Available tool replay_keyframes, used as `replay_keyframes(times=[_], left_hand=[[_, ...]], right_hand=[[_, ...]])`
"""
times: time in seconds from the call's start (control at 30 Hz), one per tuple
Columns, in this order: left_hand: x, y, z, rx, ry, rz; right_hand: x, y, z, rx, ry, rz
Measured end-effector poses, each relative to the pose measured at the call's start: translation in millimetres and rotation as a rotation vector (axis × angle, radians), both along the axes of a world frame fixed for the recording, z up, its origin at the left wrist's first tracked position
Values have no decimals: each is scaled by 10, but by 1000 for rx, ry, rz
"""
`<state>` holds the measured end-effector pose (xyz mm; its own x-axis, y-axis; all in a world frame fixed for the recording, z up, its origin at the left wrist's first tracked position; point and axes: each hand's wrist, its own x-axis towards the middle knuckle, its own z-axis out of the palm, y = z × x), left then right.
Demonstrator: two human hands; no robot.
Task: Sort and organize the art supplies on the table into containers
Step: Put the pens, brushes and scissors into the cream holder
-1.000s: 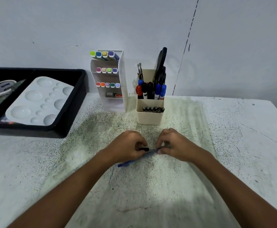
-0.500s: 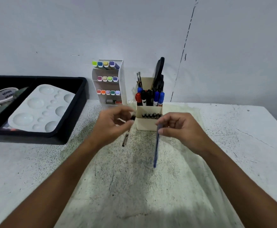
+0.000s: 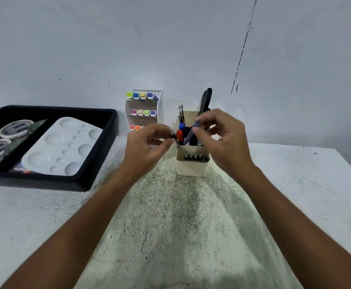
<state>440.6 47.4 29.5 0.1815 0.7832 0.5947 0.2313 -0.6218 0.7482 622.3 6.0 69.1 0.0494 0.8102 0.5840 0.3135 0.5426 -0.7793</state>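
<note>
A cream pen cup (image 3: 191, 168) stands at the table's back middle, holding markers, brushes and black scissors (image 3: 206, 100). My left hand (image 3: 147, 147) pinches a short dark pen (image 3: 176, 140) just left of the cup's rim, tip pointing down. My right hand (image 3: 222, 140) grips a slim blue pen (image 3: 191, 132) over the cup's opening, its lower end among the markers. Both hands hover above the table.
A white tiered marker rack (image 3: 149, 109) with coloured markers stands left of the cup against the wall. A black tray (image 3: 91, 174) at the left holds a white paint palette (image 3: 64, 147) and tape rolls (image 3: 16, 128). The table's right edge slopes away at the far right.
Both hands lifted from the table, each taking one pen, and moved back to the cup. The blue pen went from hanging upright in front of the cup to entering it.
</note>
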Motion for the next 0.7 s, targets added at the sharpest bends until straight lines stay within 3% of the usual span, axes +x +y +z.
replay_keyframes(times=[0.23,0.7], left_hand=[[52,29,-226,-24,109,1],[52,77,-421,-23,184,15]], right_hand=[[36,187,-280,-149,-205,-23],[-57,233,-351,-162,-538,-27]])
